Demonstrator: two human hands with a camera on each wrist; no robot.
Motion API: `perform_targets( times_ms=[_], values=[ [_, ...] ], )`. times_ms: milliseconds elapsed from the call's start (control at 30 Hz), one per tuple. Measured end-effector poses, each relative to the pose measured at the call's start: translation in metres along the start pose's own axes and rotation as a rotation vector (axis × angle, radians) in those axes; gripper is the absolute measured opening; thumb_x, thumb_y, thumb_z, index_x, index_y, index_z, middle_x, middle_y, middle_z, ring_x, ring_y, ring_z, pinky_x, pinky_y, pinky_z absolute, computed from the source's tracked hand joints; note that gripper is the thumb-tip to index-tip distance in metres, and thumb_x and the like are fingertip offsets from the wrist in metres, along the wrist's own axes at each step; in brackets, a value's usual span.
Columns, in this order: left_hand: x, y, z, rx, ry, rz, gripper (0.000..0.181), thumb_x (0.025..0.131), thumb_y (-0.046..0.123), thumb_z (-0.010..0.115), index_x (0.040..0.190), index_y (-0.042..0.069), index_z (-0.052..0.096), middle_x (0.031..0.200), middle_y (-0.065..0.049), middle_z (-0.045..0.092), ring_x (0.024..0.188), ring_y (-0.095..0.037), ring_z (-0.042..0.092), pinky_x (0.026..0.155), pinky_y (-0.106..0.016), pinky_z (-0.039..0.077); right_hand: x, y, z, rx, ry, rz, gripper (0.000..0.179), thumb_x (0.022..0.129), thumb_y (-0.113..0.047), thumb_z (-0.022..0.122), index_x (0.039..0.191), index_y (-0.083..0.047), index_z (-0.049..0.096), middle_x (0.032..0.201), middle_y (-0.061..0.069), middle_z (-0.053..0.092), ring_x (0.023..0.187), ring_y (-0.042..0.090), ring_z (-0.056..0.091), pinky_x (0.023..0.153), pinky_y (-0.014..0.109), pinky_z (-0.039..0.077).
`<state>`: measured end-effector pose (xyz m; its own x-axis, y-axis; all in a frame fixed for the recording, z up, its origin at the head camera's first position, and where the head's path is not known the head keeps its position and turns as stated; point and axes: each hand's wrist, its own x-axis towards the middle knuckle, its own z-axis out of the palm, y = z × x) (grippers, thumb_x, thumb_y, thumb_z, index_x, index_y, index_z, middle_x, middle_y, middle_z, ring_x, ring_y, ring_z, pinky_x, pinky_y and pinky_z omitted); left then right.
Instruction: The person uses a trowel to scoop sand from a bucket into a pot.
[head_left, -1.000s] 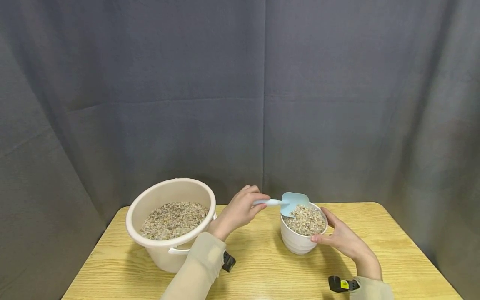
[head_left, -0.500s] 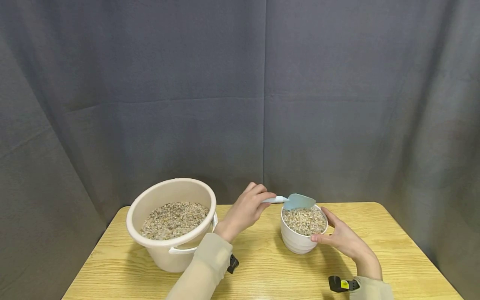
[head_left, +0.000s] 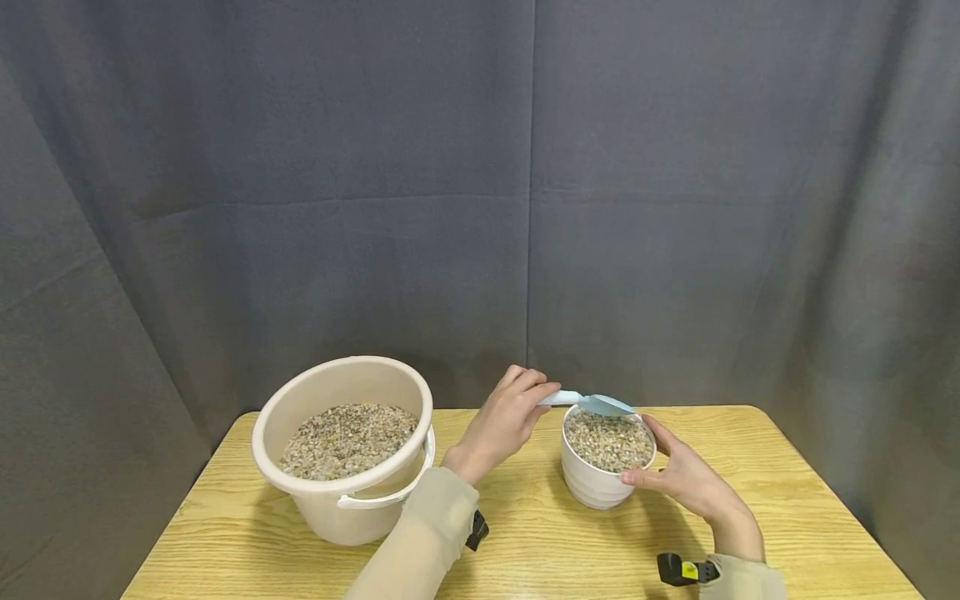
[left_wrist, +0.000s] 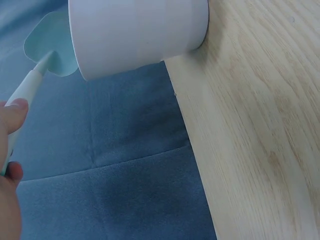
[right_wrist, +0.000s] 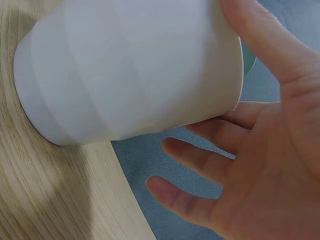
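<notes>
My left hand (head_left: 504,425) grips the white handle of a light-blue garden trowel (head_left: 607,406). The trowel's blade lies over the back rim of a small white plant pot (head_left: 596,487), seen nearly edge-on. Fine gravel (head_left: 609,443) fills the pot close to its rim. On the pot's right side, my right hand (head_left: 690,477) holds the rim between thumb and fingers. In the right wrist view, the lower fingers (right_wrist: 185,202) stand off the pot wall. The left wrist view shows the blade (left_wrist: 52,42) beyond the pot, with thumb and fingers round the handle.
A large beige bucket (head_left: 330,518) partly filled with gravel (head_left: 348,442) stands tilted at the left of the wooden table (head_left: 540,558). Its white handle (head_left: 382,502) hangs down beside my left forearm. A grey curtain (head_left: 450,275) hangs behind the table.
My left hand has moved right with the trowel, whose blade has turned from face-on to nearly edge-on. Gravel on the blade has gone into the pot. My right hand and the pot stay put.
</notes>
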<state>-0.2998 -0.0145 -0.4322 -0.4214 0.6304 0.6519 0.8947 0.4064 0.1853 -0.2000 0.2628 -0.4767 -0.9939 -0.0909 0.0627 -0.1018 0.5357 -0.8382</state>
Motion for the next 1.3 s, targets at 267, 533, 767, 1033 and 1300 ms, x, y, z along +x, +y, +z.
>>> perform_targets(
  times_ms=[267,533,767,1033,1300],
  values=[
    [-0.004,-0.003,-0.004,-0.005,0.032,-0.019,0.028,0.089,0.004,0.07,0.117,0.006,0.069,0.11,-0.003,0.062,0.102,-0.017,0.049,0.09,-0.026,0.043,0.0,0.0,0.0,0.004,-0.006,-0.003,0.104,0.08,-0.021,0.082,0.15,0.012,0.013,0.149,0.037,0.024,0.136,0.053,0.023,0.104,0.065,0.025],
    [-0.005,-0.002,-0.012,-0.026,0.064,-0.052,0.028,0.089,0.005,0.07,0.118,0.004,0.069,0.109,-0.004,0.062,0.101,-0.02,0.049,0.088,-0.029,0.043,-0.001,-0.001,0.0,-0.003,-0.009,-0.003,0.104,0.08,-0.02,0.082,0.149,0.013,0.013,0.149,0.037,0.025,0.135,0.054,0.024,0.103,0.065,0.025],
    [-0.008,-0.002,-0.017,-0.019,0.092,-0.066,0.029,0.089,0.006,0.07,0.118,0.004,0.069,0.108,-0.004,0.061,0.1,-0.019,0.049,0.087,-0.029,0.042,-0.002,-0.002,-0.002,-0.009,0.002,-0.009,0.104,0.08,-0.021,0.083,0.149,0.013,0.013,0.148,0.038,0.024,0.135,0.054,0.024,0.103,0.066,0.024],
    [-0.015,0.004,-0.029,-0.04,0.117,-0.11,0.03,0.091,0.009,0.07,0.12,0.005,0.068,0.109,-0.004,0.06,0.1,-0.019,0.048,0.086,-0.03,0.043,-0.007,-0.007,-0.006,-0.109,0.066,0.009,0.087,0.09,-0.033,0.072,0.149,0.009,0.024,0.143,0.033,0.038,0.131,0.052,0.035,0.098,0.067,0.032],
    [-0.023,0.023,-0.058,-0.064,0.154,-0.23,0.028,0.091,0.012,0.07,0.118,0.005,0.07,0.105,-0.002,0.059,0.095,-0.018,0.048,0.08,-0.031,0.045,-0.007,-0.026,-0.011,-0.227,0.218,-0.029,0.068,0.096,-0.04,0.062,0.143,0.004,0.041,0.142,0.028,0.044,0.125,0.048,0.045,0.09,0.06,0.045]
  ],
)
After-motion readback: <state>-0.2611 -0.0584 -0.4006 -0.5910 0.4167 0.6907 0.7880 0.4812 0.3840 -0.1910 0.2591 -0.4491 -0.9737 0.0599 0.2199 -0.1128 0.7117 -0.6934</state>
